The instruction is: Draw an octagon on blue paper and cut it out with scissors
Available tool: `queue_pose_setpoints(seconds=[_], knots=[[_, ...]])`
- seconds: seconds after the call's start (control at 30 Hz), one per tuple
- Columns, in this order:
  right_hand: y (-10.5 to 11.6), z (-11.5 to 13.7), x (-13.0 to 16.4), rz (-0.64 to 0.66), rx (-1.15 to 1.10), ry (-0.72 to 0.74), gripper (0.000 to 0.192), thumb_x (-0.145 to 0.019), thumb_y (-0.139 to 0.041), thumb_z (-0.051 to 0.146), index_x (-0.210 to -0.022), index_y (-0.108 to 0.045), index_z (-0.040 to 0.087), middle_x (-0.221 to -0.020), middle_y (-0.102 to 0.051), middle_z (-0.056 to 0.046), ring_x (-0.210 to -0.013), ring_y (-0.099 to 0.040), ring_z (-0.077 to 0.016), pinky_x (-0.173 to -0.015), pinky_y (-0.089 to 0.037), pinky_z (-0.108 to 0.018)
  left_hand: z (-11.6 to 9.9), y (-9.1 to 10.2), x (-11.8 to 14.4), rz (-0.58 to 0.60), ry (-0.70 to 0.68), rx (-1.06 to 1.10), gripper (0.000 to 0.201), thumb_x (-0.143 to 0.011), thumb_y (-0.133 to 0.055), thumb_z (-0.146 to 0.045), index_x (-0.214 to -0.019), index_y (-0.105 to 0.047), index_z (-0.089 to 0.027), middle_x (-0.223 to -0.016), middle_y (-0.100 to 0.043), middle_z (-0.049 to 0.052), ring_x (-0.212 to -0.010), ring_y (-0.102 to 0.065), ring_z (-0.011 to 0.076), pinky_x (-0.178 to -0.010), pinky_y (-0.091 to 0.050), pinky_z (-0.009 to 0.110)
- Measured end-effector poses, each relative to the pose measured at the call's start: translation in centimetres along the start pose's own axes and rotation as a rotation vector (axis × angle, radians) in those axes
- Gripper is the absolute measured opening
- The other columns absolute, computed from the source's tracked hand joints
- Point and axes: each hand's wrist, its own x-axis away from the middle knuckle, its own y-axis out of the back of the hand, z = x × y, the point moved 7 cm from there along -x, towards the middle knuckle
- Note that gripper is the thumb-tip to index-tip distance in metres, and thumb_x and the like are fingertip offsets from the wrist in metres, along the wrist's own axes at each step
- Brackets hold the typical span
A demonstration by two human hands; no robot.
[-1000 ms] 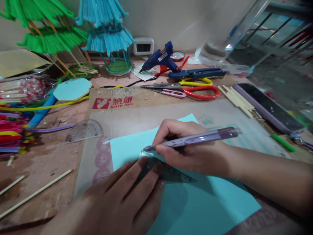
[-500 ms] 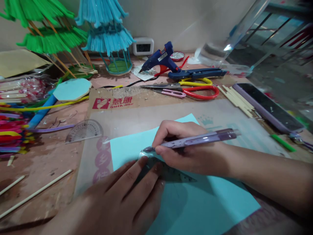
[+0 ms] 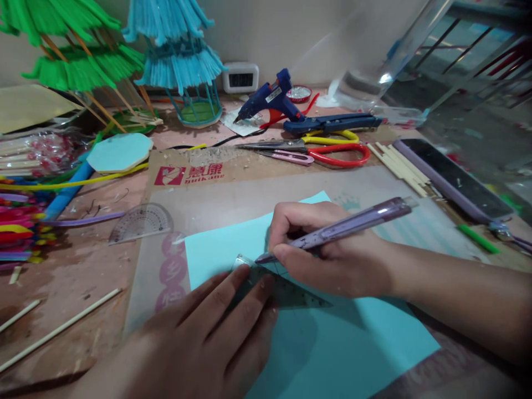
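Note:
My right hand (image 3: 328,249) grips a purple pen (image 3: 344,227), its tip at the edge of a clear set square (image 3: 303,296). The set square lies on a sheet of light blue paper (image 3: 332,343), partly hidden under my left hand (image 3: 211,332). That hand is flat, its fingers stretched out and pressing on the set square. Beneath the paper is a translucent printed sheet (image 3: 208,202) on a cardboard piece (image 3: 245,158). A clear protractor (image 3: 141,221) rests left of the paper.
Behind the paper lie scissors (image 3: 341,155), a pink cutter (image 3: 293,157), blue pliers (image 3: 332,123) and a blue glue gun (image 3: 270,100). A phone (image 3: 453,177) and wooden sticks (image 3: 399,169) lie at right. Green (image 3: 83,66) and blue (image 3: 183,66) tiered models stand at back left.
My right hand has moved the pen slightly right along the set square's edge. My left hand stays pressed down. The whole view has shifted slightly.

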Motion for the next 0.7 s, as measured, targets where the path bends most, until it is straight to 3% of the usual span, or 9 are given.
queue_pose_setpoints(seconds=[0.17,0.27,0.37,0.47,0.7], knots=[[0.23,-0.16,0.13,0.009,-0.022,-0.059,0.012,-0.075,-0.058,0.008,-0.071,-0.053,0.018,-0.06,-0.052,0.006,-0.05,-0.041,-0.0076,-0.044,-0.03,-0.019,-0.04,-0.15,0.15,-0.002,-0.006,0.01,0.033,-0.103,-0.04,-0.025,-0.133,-0.054,-0.019,-0.145,-0.049,0.009,-0.131,-0.042,0.0313,-0.109,-0.027,0.041],[0.29,-0.04,0.11,0.018,-0.027,-0.064,0.012,-0.075,-0.058,0.008,-0.071,-0.054,0.018,-0.062,-0.052,0.006,-0.052,-0.042,-0.0074,-0.045,-0.031,-0.02,0.05,-0.44,0.38,0.003,0.004,0.028,0.035,-0.103,-0.041,-0.027,-0.136,-0.052,-0.02,-0.15,-0.045,0.009,-0.135,-0.039,0.0308,-0.116,-0.019,0.042],[0.21,-0.02,0.03,0.027,-0.047,-0.05,0.012,-0.075,-0.057,0.007,-0.07,-0.053,0.018,-0.061,-0.051,0.007,-0.052,-0.041,-0.0071,-0.044,-0.03,-0.019,0.16,-0.45,0.28,-0.009,0.005,0.069,0.035,-0.102,-0.044,-0.029,-0.134,-0.054,-0.018,-0.15,-0.045,0.009,-0.145,-0.027,0.0299,-0.124,-0.006,0.042],[0.19,-0.2,-0.01,0.02,-0.06,-0.046,0.013,-0.074,-0.057,0.007,-0.07,-0.052,0.018,-0.059,-0.05,0.008,-0.051,-0.04,-0.0065,-0.043,-0.028,-0.018,0.32,-0.22,0.02,-0.035,-0.004,0.112,0.036,-0.101,-0.048,-0.026,-0.134,-0.054,-0.014,-0.15,-0.046,0.01,-0.151,-0.017,0.0292,-0.126,-0.006,0.04],[0.32,0.14,0.19,0.021,-0.061,-0.035,0.013,-0.074,-0.056,0.009,-0.068,-0.05,0.018,-0.059,-0.049,0.007,-0.053,-0.042,-0.0072,-0.045,-0.031,-0.019,0.74,-0.5,-0.03,-0.005,-0.043,0.121,0.038,-0.098,-0.049,-0.026,-0.135,-0.055,-0.02,-0.153,-0.049,0.0,-0.141,-0.04,0.0246,-0.124,-0.019,0.034]])
